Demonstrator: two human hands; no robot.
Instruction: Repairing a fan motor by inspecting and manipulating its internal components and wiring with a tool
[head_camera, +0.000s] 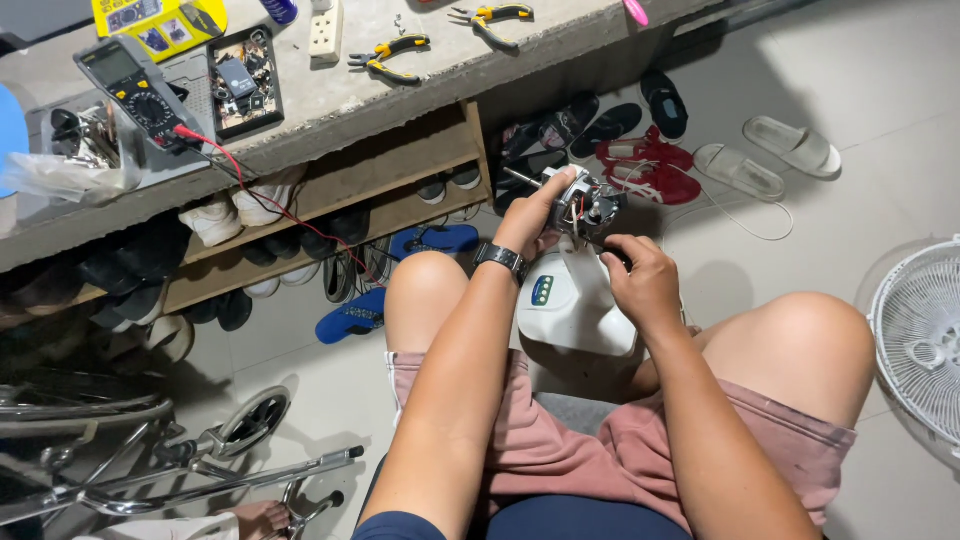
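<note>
A concrete bench (420, 85) ran above wooden shoe shelves (400, 190); below it pale floor tiles (880, 90) lay evenly lit

Head-worn view, looking steeply down, close over lap

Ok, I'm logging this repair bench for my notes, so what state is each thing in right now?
Fan motor: casing off, bare, held at the top of the white fan body.
Left hand: gripping the motor's side.
Right hand: fingers pinched at the motor's lower edge.
Multimeter: lying on the bench, leads plugged in.
Two pliers: lying unused.
Fan grille: detached, on the floor.
</note>
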